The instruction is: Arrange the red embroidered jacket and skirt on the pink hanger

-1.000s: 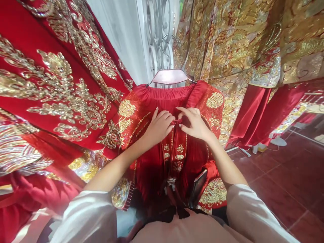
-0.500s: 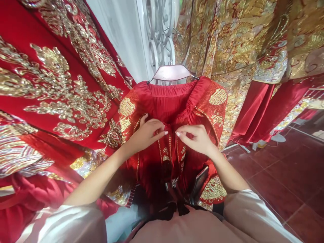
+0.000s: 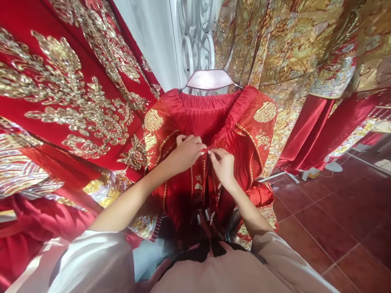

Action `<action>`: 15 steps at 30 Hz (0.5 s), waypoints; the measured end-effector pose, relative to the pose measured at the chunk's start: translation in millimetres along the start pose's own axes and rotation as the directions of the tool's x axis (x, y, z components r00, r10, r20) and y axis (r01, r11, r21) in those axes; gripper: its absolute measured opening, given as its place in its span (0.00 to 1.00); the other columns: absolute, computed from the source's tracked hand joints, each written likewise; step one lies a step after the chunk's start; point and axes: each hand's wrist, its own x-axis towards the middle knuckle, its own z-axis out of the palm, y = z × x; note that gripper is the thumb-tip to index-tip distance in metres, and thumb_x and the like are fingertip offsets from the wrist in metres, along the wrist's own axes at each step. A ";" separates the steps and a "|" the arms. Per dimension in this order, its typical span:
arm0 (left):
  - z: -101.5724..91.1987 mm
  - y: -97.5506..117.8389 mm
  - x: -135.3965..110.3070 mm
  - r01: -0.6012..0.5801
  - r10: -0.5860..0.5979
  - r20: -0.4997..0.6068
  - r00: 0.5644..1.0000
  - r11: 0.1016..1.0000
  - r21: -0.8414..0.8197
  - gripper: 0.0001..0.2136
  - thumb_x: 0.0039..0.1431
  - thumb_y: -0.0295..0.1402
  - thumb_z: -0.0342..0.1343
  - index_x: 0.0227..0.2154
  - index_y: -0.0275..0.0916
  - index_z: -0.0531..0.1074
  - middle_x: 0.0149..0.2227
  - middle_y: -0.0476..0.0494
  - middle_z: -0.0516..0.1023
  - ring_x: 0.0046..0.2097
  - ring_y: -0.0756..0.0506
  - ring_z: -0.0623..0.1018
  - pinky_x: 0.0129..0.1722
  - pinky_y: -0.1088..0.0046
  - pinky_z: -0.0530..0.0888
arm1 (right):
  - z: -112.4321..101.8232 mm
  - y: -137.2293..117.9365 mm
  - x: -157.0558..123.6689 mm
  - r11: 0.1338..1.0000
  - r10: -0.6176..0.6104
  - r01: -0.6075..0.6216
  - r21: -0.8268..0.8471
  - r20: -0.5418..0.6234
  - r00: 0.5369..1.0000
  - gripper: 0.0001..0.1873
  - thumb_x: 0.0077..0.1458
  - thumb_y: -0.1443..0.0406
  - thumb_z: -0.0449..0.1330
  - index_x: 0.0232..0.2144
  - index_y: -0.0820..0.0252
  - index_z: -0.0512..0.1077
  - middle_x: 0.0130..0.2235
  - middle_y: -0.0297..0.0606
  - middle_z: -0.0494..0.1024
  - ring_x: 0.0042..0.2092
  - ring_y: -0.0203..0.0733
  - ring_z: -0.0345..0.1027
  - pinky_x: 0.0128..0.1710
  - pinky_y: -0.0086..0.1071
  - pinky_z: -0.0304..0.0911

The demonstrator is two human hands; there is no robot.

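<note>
A red garment with gold embroidery (image 3: 266, 112) hangs in front of me on a hanger (image 3: 210, 79) with a pale, broad centre piece. Gathered red satin (image 3: 210, 103) runs along its top below the hanger. At the middle of its front, my left hand (image 3: 191, 152) pinches a thin red tie (image 3: 205, 150) between thumb and fingers. From the other side my right hand (image 3: 222, 162) pinches the same spot, fingertips close to the left ones. Below the hands, beaded gold trim (image 3: 204, 179) borders the front opening. The exact shape of the tie is partly hidden by my fingers.
A red dress with gold sequin leaves (image 3: 100, 118) hangs close on the left. Behind the hanger stands a white scrollwork metal frame (image 3: 187, 53). Gold patterned garments (image 3: 293, 49) hang at the right, above red satin (image 3: 305, 134) and a dark red tiled floor (image 3: 320, 219).
My right hand has moved left and turned upward, meeting the left fingertips. Both hands now pinch the red tie at the front; the view has shifted slightly.
</note>
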 end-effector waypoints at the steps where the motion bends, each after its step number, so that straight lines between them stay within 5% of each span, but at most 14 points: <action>1: 0.2 -0.6 -0.5 0.002 -0.002 -0.005 1.000 1.000 -0.026 0.13 0.63 0.28 0.42 0.37 0.38 0.73 0.37 0.42 0.70 0.43 0.42 0.68 0.47 0.58 0.57 | 0.6 -0.7 1.7 1.000 0.014 -0.013 0.028 -0.012 1.000 0.12 0.57 0.62 0.54 0.31 0.60 0.77 0.33 0.40 0.79 0.32 0.41 0.71 0.36 0.33 0.64; 6: -2.4 0.2 -5.1 -0.009 0.007 -0.066 0.998 0.999 -0.035 0.13 0.64 0.28 0.43 0.36 0.39 0.74 0.36 0.43 0.71 0.42 0.43 0.69 0.47 0.58 0.56 | 5.4 -4.9 2.8 0.998 0.045 -0.044 -0.038 0.009 0.999 0.11 0.56 0.64 0.54 0.26 0.60 0.73 0.28 0.37 0.77 0.28 0.39 0.68 0.31 0.31 0.60; 10: -15.1 -0.7 -18.3 0.030 -0.016 -0.174 0.985 0.996 0.078 0.13 0.63 0.28 0.43 0.36 0.40 0.75 0.36 0.43 0.72 0.41 0.43 0.69 0.46 0.57 0.57 | 18.6 8.9 -31.2 0.962 0.096 -0.042 -0.270 0.192 0.977 0.13 0.57 0.68 0.51 0.25 0.60 0.72 0.28 0.40 0.77 0.28 0.40 0.69 0.29 0.30 0.57; 15: -31.4 -11.3 -43.5 -0.024 0.030 -0.162 0.986 0.999 0.038 0.13 0.63 0.31 0.44 0.33 0.42 0.75 0.33 0.44 0.71 0.36 0.45 0.69 0.42 0.62 0.61 | 3.4 44.3 -70.0 0.895 0.263 -0.009 -0.446 0.512 0.818 0.11 0.53 0.73 0.53 0.25 0.59 0.74 0.30 0.40 0.79 0.32 0.43 0.74 0.28 0.29 0.56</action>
